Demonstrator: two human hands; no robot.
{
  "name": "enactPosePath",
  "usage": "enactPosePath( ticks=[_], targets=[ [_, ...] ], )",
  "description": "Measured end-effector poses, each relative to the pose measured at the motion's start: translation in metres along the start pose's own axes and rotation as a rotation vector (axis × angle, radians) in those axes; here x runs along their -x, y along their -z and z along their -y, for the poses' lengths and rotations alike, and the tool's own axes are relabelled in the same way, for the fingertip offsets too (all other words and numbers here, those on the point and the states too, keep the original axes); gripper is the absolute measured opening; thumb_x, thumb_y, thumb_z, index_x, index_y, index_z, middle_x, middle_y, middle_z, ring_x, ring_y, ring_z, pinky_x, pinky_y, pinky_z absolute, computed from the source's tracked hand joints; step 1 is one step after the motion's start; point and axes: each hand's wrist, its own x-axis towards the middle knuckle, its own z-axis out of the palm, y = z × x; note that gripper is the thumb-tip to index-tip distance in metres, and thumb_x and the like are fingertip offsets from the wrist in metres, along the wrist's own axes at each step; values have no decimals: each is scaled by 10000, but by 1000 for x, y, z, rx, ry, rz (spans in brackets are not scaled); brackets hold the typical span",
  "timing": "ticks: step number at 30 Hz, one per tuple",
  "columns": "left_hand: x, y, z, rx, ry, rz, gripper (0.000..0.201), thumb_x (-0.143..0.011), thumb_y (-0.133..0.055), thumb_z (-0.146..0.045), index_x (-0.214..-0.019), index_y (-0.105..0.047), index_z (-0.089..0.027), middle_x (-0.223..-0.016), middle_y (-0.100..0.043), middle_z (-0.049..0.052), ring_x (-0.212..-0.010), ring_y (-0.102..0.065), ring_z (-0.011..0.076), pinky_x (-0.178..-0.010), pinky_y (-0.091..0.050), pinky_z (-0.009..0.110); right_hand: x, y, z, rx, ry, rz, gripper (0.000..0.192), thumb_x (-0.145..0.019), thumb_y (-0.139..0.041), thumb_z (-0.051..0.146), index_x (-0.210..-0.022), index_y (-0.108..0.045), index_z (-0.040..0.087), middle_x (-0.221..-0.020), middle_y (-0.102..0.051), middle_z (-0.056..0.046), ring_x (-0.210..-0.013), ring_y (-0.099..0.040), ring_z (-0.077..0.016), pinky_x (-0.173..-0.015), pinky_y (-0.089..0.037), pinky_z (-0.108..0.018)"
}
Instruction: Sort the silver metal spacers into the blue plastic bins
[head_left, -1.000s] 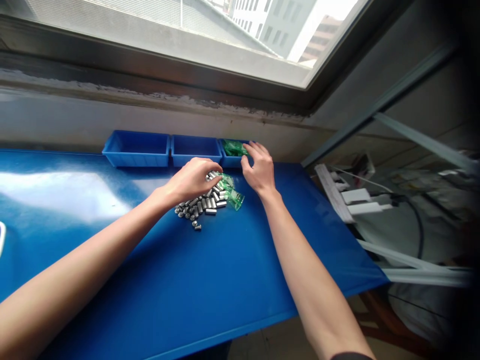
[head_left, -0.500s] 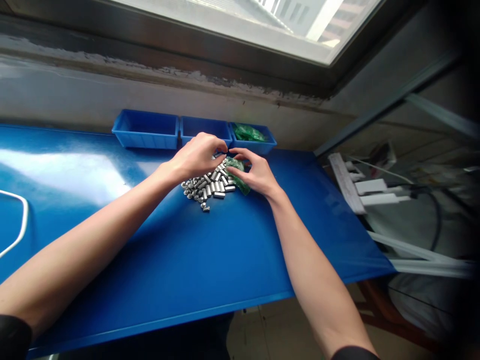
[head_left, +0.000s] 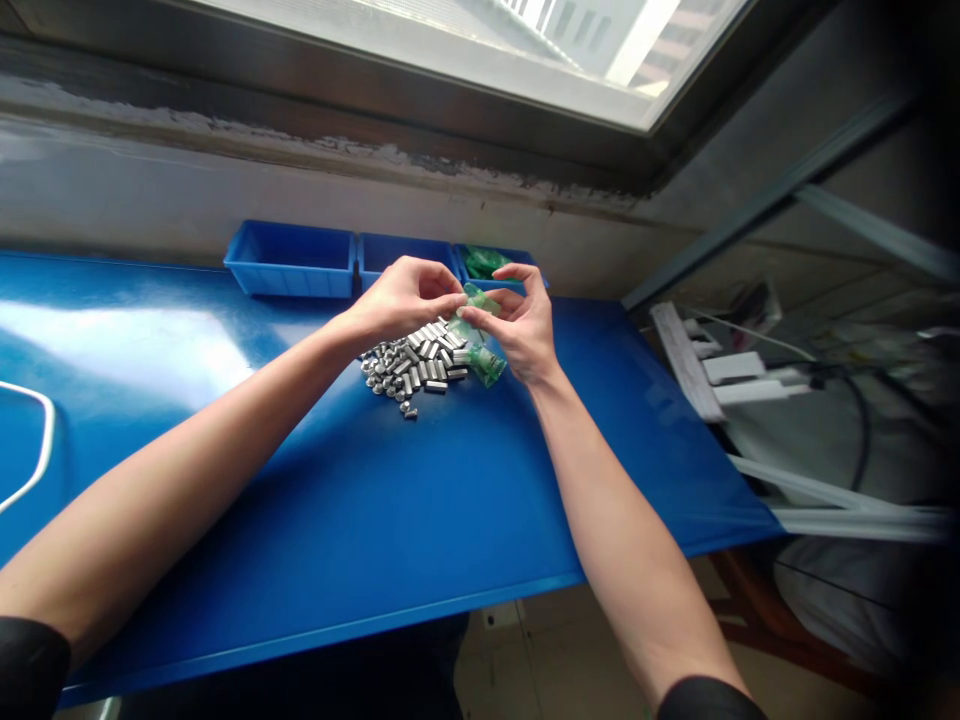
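Fingers of left hand and right hand pinch one green bag between them, frame centre, above pins.

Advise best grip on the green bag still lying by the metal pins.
Pinch the green bag at its right, free end, coming from the right and above. Its left side abuts the pin pile, and it lies flat on the blue table, so fingers should close on the thin edge.

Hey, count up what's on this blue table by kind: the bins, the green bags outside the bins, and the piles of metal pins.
Blue bins: 3
Green bags outside the bins: 2, one held by both hands, one lying on the table
Piles of metal pins: 1
Total: 6
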Motion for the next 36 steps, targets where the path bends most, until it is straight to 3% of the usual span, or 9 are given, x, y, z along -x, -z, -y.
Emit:
enactPosePath(
  ticks=[6, 9, 12, 17, 22, 28, 30, 32, 36],
  targets=[
    [-2, -1, 10, 78, -24, -110, 391, -839, -809, -494, -948, -753, -123, -848, -776, 89, -777, -714, 189, -706, -539, 275, -2, -1, 1, -201, -148, -15, 668, -629, -948, 663, -1099, -709, 251, -1013, -817, -57, -951, -798, -275, -901, -668, -423],
    [-2, -1, 11, 28, 11, -170, 367, -844, -811, -482, -977, -775, -143, -892, -797, 94, -826, -737, 208, -747, -556, 282, -13, 7, -2, -26, 1, -161, 508, -752, -878, 643, -1033, -731, 246, -1076, -815, -75, -1057, -785, -291, -1003, -633, -444],
    [-1, -1, 9, -30, 36, -171, 297, -870, -777, -412, -1021, -794, -157, -887, -807, 80, -826, -743, 207, -746, -551, 279, -31, 19, -2, 352, 135, -311, 403, -974, -645, 618, -1129, -732, 257, -1179, -794, -109, -1185, -747, -319, -1080, -588, -490],
    [2, -3, 3, -111, 21, -124, 194, -869, -731, -298, -968, -814, -152, -814, -795, 57, -748, -718, 177, -700, -516, 265, -47, 21, -5, 818, 109, -178, 374, -1051, -504, 449, -1194, -764, 222, -1249, -794, -150, -1212, -726, -373, -1121, -544, -546],
    [4, -3, -3, -162, -3, -105, 173, -861, -709, -252, -943, -811, -138, -794, -783, 55, -718, -702, 162, -694, -516, 257, -40, 11, -14, 895, 149, -91, 413, -1036, -476, 360, -1260, -760, 161, -1379, -749, -155, -1318, -677, -328, -1175, -509, -494],
    [4, -2, 0, -216, -46, -92, 193, -871, -707, -293, -918, -811, -137, -812, -795, 69, -766, -735, 189, -696, -524, 267, -25, 14, -1, 961, 248, -102, 452, -1033, -495, 387, -1399, -676, 193, -1580, -602, -146, -1493, -512, -372, -1211, -434, -599],
    [4, -1, 1, -222, -61, -89, 192, -874, -701, -292, -914, -809, -138, -818, -800, 70, -780, -747, 195, -696, -525, 267, -18, 17, 10, 930, 287, -76, 408, -1035, -507, 416, -1329, -708, 218, -1537, -635, -138, -1428, -560, -373, -1154, -479, -584],
    [4, -1, 1, -229, -68, -85, 191, -875, -695, -286, -914, -806, -137, -821, -803, 71, -785, -755, 199, -696, -527, 268, -11, 21, 21, 828, 257, 40, 363, -1015, -563, 474, -1187, -751, 216, -1320, -747, -145, -1179, -694, -337, -1007, -561, -490],
    [4, 0, -1, -249, -65, -82, 187, -872, -687, -273, -920, -805, -136, -834, -808, 76, -807, -768, 210, -716, -545, 276, -3, 33, 35, 668, -3, 381, 471, -846, -762, 654, -980, -756, 202, -889, -765, -75, -783, -680, -235, -706, -527, -349]
  ],
)
